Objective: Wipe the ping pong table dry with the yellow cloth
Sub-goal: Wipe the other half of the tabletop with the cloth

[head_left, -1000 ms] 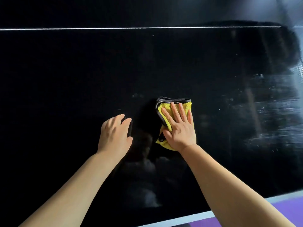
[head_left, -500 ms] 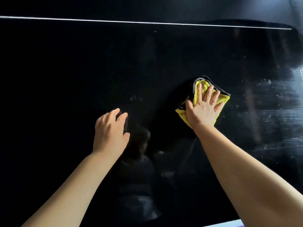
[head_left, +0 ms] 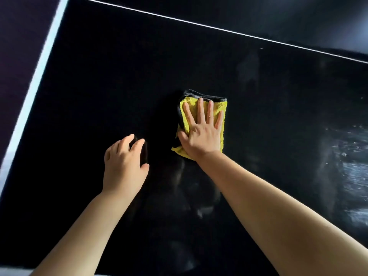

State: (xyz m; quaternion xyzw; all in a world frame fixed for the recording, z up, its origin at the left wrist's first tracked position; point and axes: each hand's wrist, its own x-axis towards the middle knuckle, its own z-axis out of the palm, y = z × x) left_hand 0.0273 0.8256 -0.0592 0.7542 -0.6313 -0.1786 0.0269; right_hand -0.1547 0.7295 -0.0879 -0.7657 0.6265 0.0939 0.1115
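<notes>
Head view: just left of the yellow cloth (head_left: 221, 108) and nearer, the left hand (head_left: 124, 166) rests on the black table (head_left: 99, 76), fingers loosely bent, holding nothing. The right hand (head_left: 201, 134) presses flat on the yellow cloth, fingers straight and spread. Right of the cloth lie wet streaks (head_left: 348, 168); beyond it runs a white line (head_left: 199, 24).

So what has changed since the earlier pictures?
The right hand pushed the yellow cloth out to the right, then drew it back toward the left hand. Nothing was gripped or released. The right hand stays flat on the cloth, the left hand on the table; wet streaks remain at right.
</notes>
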